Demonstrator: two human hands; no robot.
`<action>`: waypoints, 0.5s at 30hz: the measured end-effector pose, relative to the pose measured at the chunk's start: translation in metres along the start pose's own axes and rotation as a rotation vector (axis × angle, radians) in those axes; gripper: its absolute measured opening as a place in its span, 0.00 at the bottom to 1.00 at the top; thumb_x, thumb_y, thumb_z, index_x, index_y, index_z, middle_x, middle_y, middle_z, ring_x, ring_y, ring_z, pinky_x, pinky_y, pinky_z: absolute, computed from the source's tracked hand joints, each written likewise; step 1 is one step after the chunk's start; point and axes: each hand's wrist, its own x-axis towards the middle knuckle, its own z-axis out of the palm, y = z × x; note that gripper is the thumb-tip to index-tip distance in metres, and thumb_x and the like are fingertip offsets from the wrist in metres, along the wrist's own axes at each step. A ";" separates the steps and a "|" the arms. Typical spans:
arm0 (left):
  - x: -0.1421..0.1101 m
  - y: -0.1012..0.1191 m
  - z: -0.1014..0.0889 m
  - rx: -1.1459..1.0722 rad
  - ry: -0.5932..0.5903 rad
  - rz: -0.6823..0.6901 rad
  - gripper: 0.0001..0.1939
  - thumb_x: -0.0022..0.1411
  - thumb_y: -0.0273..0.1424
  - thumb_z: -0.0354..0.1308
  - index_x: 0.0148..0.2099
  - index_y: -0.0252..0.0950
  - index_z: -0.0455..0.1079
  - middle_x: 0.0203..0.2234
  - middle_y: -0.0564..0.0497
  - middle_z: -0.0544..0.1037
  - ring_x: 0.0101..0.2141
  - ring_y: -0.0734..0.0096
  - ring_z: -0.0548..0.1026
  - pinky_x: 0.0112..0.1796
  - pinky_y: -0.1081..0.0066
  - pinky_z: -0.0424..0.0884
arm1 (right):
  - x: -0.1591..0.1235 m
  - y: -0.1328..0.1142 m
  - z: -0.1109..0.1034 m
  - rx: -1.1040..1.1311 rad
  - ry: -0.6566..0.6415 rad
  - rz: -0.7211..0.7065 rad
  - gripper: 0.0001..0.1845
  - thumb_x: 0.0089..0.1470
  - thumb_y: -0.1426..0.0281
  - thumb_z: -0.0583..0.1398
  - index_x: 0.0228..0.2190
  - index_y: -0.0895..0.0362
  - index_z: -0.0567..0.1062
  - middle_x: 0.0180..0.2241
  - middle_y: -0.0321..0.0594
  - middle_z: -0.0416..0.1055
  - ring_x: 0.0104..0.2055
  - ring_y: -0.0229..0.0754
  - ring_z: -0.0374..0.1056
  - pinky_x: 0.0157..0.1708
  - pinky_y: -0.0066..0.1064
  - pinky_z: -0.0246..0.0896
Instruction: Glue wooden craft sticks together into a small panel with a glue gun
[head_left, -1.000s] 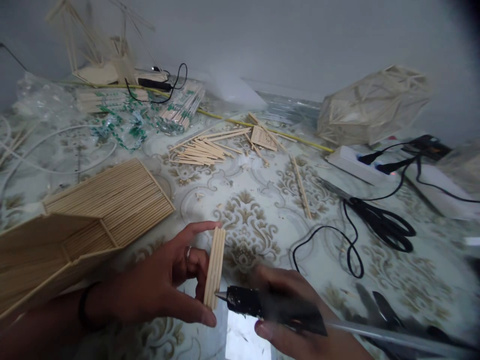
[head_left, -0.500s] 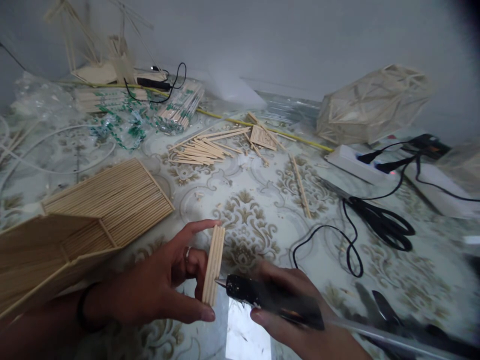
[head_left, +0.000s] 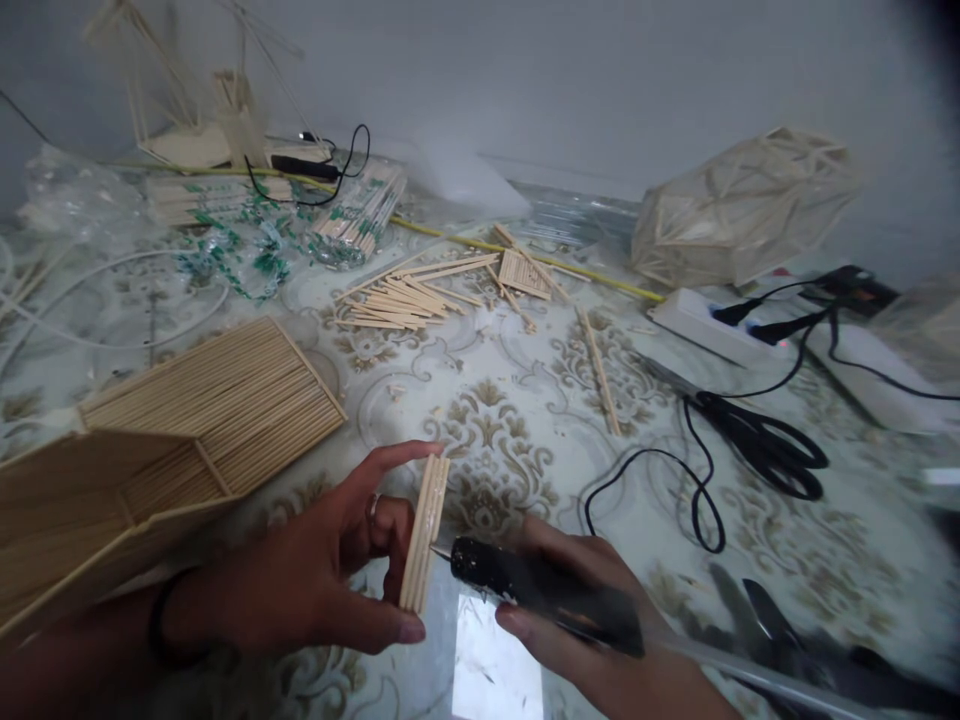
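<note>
Between thumb and forefinger, my left hand (head_left: 330, 560) grips a small block of glued wooden sticks (head_left: 425, 535), held upright and slightly tilted above the tabletop. My right hand (head_left: 592, 610) is wrapped round a black glue gun (head_left: 525, 585), with a clear glue stick (head_left: 757, 672) running out of its back. The gun's metal nozzle (head_left: 441, 551) is at the right side of the block, about midway down; a shiny streak shows on the sticks above it. Left of my left hand stands a stick-built structure (head_left: 217, 400) with ribbed panels.
Loose wooden sticks (head_left: 397, 300) and a small stick panel (head_left: 525, 274) lie farther back. Black scissors (head_left: 757, 440), a looped cable (head_left: 709, 515) and a white power strip (head_left: 712, 325) are at the right. Packaged sticks (head_left: 360, 215) and a geometric stick frame (head_left: 742, 210) stand behind.
The nozzle has moved slightly up along the block, and a glossy streak on the sticks now shows more clearly. My left hand has barely shifted.
</note>
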 end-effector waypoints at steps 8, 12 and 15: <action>0.001 -0.001 0.000 -0.001 -0.018 0.022 0.52 0.63 0.32 0.77 0.78 0.60 0.50 0.37 0.58 0.76 0.40 0.67 0.75 0.47 0.61 0.70 | 0.006 -0.010 -0.005 -0.003 -0.060 0.010 0.16 0.54 0.53 0.73 0.28 0.49 0.78 0.26 0.33 0.73 0.33 0.47 0.70 0.35 0.34 0.72; -0.001 0.000 0.000 -0.012 -0.035 0.007 0.54 0.63 0.31 0.77 0.79 0.59 0.49 0.38 0.58 0.77 0.41 0.66 0.77 0.48 0.61 0.71 | 0.005 -0.001 -0.003 0.019 -0.012 0.015 0.17 0.57 0.53 0.71 0.28 0.50 0.76 0.27 0.33 0.74 0.33 0.46 0.71 0.34 0.33 0.70; -0.001 0.000 0.000 -0.032 -0.063 -0.005 0.55 0.62 0.30 0.77 0.79 0.58 0.49 0.38 0.57 0.77 0.40 0.67 0.77 0.47 0.62 0.71 | 0.008 0.007 -0.003 0.019 -0.057 -0.021 0.18 0.61 0.51 0.70 0.29 0.50 0.77 0.28 0.34 0.76 0.33 0.46 0.73 0.33 0.33 0.69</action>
